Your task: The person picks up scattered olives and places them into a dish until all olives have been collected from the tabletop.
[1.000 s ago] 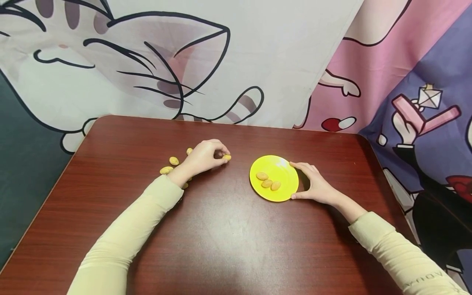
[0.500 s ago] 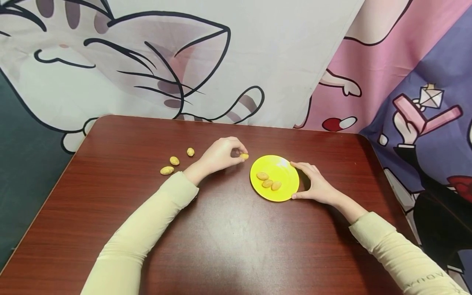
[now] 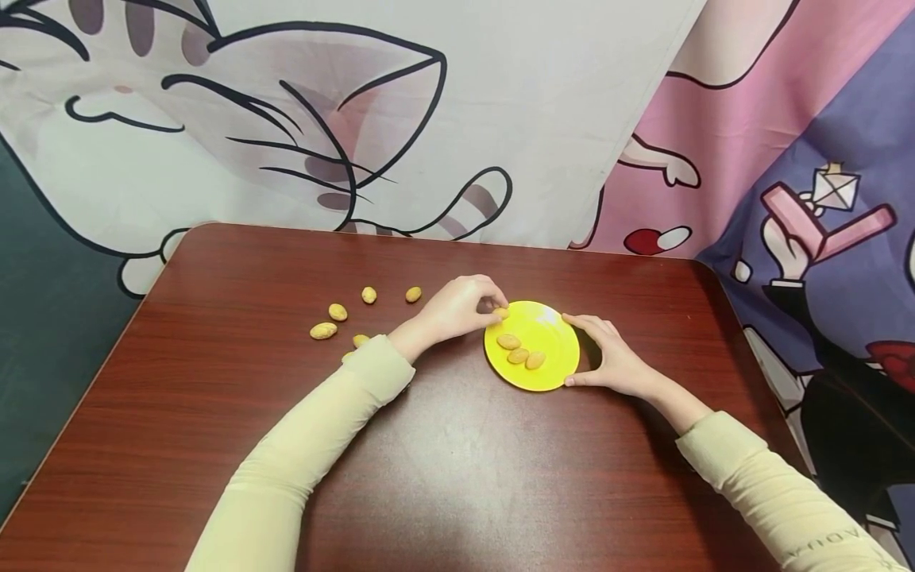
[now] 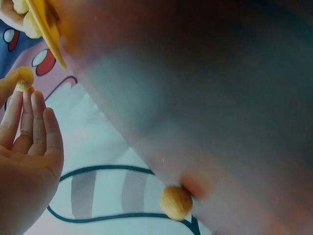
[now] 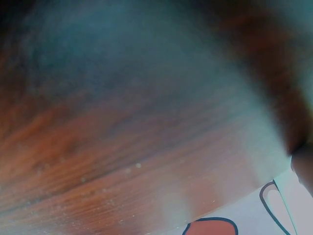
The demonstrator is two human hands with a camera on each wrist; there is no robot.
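My left hand [image 3: 461, 308] pinches a small yellow oval nut-like piece [image 4: 25, 78] between thumb and fingertips. In the head view that hand is at the upper left rim of a round yellow plate [image 3: 546, 330], the held piece over the rim. Several similar pieces [image 3: 518, 356] lie on the plate's left and lower part. On the plate's right side, my right hand [image 3: 618, 361] grips the rim between its thumb and spread fingers. Other yellow pieces [image 3: 337, 312] are scattered on the table to the left, one partly hidden by the left sleeve.
The reddish-brown wooden table [image 3: 457, 485] carries everything. Behind its far edge hangs a cloth printed with a cartoon cat [image 3: 400, 103], and a pink and purple one to the right. The right wrist view is mostly blurred table surface.
My left hand has moved right with the pinched yellow piece, from open table to the plate's rim. More loose pieces show behind it. The right hand and plate stay still.
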